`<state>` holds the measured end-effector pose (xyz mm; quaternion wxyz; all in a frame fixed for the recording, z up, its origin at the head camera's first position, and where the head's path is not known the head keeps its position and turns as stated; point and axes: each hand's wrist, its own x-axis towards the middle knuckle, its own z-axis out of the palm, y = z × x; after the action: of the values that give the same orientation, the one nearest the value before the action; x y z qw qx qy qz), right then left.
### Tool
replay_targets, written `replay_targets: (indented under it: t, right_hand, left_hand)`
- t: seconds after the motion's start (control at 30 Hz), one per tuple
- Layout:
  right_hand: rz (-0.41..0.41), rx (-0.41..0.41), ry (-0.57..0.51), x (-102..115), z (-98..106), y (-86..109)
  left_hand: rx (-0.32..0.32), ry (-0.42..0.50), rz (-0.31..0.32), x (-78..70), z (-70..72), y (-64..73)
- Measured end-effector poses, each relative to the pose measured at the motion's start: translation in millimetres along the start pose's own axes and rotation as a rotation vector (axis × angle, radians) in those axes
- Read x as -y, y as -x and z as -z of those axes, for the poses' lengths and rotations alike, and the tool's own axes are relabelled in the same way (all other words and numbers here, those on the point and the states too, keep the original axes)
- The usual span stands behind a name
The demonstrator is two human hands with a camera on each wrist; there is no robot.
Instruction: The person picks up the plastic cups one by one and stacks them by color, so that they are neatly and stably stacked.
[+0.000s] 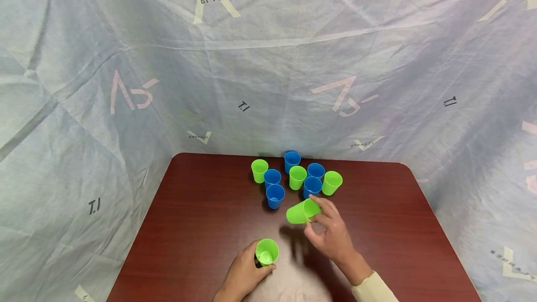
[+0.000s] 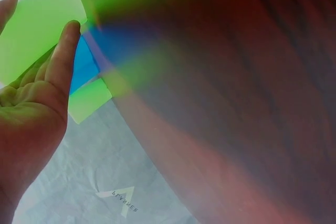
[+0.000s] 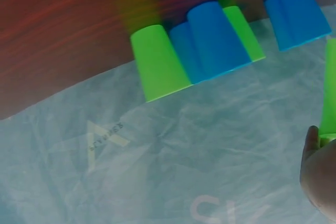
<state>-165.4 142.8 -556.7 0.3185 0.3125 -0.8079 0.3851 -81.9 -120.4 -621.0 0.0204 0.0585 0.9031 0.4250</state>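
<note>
My left hand [image 1: 243, 269] holds an upright green cup [image 1: 267, 252] near the front of the table, fingers on one side and thumb on the other. In the left wrist view that green cup [image 2: 39, 27] lies beside the left hand [image 2: 37, 87]. To the right, my right hand [image 1: 331, 229] pinches the rim of a second green cup [image 1: 299, 213], tipped on its side above the table with its mouth toward the palm. Only part of this green cup [image 3: 329, 90] and the right hand [image 3: 320, 177] shows at the right wrist view's edge.
Several blue cups [image 1: 275, 197] and green cups [image 1: 333, 183] stand upright in a loose group toward the back of the dark red table [image 1: 197, 209]. A grey printed cloth [image 1: 268, 83] hangs behind the table and along its sides.
</note>
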Motion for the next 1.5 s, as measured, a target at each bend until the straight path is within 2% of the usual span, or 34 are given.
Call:
replay_targets:
  t: [0.17, 0.4, 0.57, 0.97, 1.13, 1.5]
  right_hand:
    - [0.083, -0.02, -0.074, 11.5, -5.3, -3.3]
    - [0.194, -0.008, -0.133, 27.0, -14.3, -2.4]
    - [0.224, 0.018, -0.147, 37.6, -20.9, 3.1]
    - [0.22, 0.071, -0.167, 48.0, -39.3, 16.9]
    - [0.209, 0.127, -0.147, 50.8, -42.9, 19.4]
    - [0.124, 0.268, -0.088, 58.8, -50.6, 23.3]
  left_hand:
    - [-0.024, 0.004, -0.009, -0.5, 0.0, -0.7]
    - [-0.047, 0.012, -0.023, 0.4, -1.5, -2.4]
    - [-0.043, 0.017, -0.036, 1.7, -4.9, -3.7]
    - [-0.041, 0.009, -0.012, 1.9, -2.4, -7.0]
    - [-0.032, 0.015, -0.006, 1.2, -0.5, -6.3]
    - [-0.02, -0.001, 0.019, -0.6, -0.5, -7.5]
